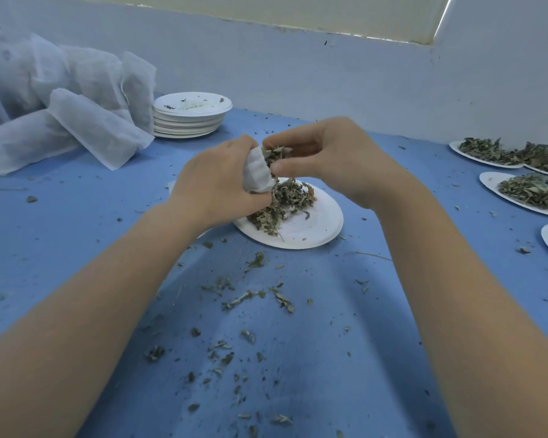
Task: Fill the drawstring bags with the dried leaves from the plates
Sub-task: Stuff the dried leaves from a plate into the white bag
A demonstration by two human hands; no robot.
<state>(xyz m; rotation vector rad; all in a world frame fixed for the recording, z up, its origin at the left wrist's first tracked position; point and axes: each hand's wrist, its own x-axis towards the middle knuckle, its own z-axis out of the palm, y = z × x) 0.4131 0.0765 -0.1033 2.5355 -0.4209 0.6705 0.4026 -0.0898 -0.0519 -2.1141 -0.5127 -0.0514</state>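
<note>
A white paper plate (314, 230) lies on the blue table in front of me with a heap of dried leaves (290, 197) on it. My left hand (217, 181) grips a small white drawstring bag (258, 170) just above the plate's left side, its mouth turned to the right. My right hand (326, 153) pinches a tuft of dried leaves (276, 152) at the bag's mouth. Most of the bag is hidden inside my left fist.
A pile of white bags (76, 112) lies at the back left beside a stack of used plates (190, 116). Several plates with leaves (532, 191) sit along the right edge. Leaf crumbs (250, 298) litter the blue table (76, 248). A pale wall closes the back.
</note>
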